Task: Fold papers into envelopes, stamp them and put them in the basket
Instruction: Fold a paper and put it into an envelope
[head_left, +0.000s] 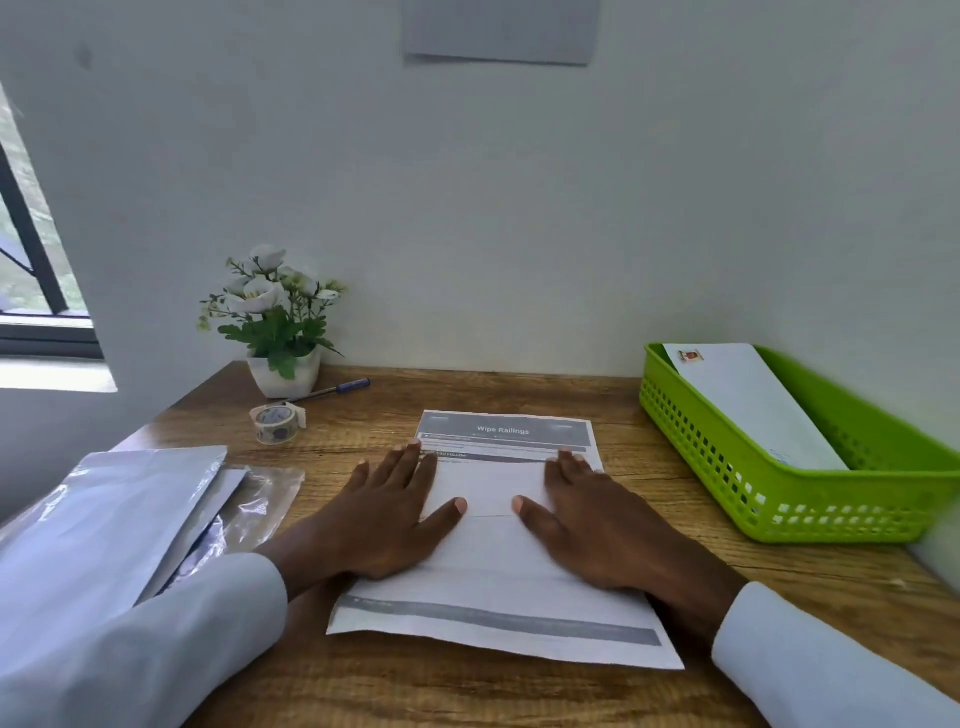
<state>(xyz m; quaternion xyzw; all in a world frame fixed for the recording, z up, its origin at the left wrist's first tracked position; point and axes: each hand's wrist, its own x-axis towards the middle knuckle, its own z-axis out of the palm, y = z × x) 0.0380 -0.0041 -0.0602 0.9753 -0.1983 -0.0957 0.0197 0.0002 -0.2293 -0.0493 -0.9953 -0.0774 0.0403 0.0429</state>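
Head view: your left hand (384, 512) and right hand (597, 519) lie flat, fingers spread, pressing the folded paper (493, 571) to the bench (727, 597) (likely setting the crease); basket (779, 499) waits right.

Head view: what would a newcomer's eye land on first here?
Both hands, left and right, press flat on a folded printed paper at the desk's centre. At the right, a bright green basket holds a stamped envelope. White flowers stand at back left.
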